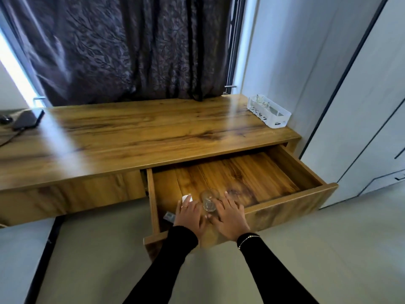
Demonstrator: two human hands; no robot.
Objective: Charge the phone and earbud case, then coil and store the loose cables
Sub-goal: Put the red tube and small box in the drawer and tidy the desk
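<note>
I saw an open drawer (238, 178) pulled out from the right half of a wooden desk (135, 137), filling the lower centre of the frame. Both of my hands were reaching over its front edge. My left hand (190, 213), with a ring on one finger, lay flat with the fingers fairly straight, and its fingertips touched a small white object (187, 198) on the drawer floor; motion blur kept me from telling whether that was the earbud case or a charger. My right hand (230, 213) was spread, fingers straight and relaxed, palm down just inside the drawer front, holding nothing that I could see. Between the two hands stood a small clear glass (209, 201), upright on the drawer floor, just beside the fingers of both; I could not tell whether either hand touched it. A small grey item (169, 216) sat at the drawer's left wall, beside my left wrist, too blurred to name.

At the far left of the frame, on the desk's end, a dark phone (27, 119) lay flat with a black cable (11, 137) running from it toward the left edge. A white plastic basket (269, 111) sat at the desk's upper right corner, holding small things I could not make out. A dark patterned curtain (131, 47) hung behind the desk.
</note>
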